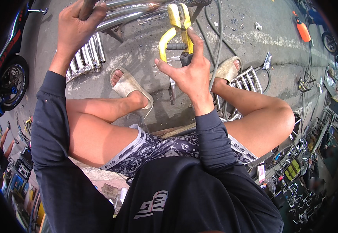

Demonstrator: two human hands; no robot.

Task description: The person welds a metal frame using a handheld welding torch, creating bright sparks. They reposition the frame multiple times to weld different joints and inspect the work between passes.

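My left hand [77,27] is closed around a brownish rod or handle [87,8], whose far end is cut off by the top edge. Beside it, shiny chrome pipes [126,17] lie across a dark metal stand [116,35]. A bright glint shows on the pipes. Between the thumb and fingers of my right hand [192,75] is a yellow welding electrode holder [186,37]. Its jaws point away from me, my thumb is at the end of its lever, and a dark coil spring [176,46] sits between lever and body. My other right fingers are partly hidden.
A bundle of chrome tubes [87,58] lies on the ground at left. Grey cables [219,39] run down past my right hand. A metal rack [248,81] is by my right sandal [231,68]. Motorcycle wheel [11,83] far left; orange spray bottle [303,29] at right.
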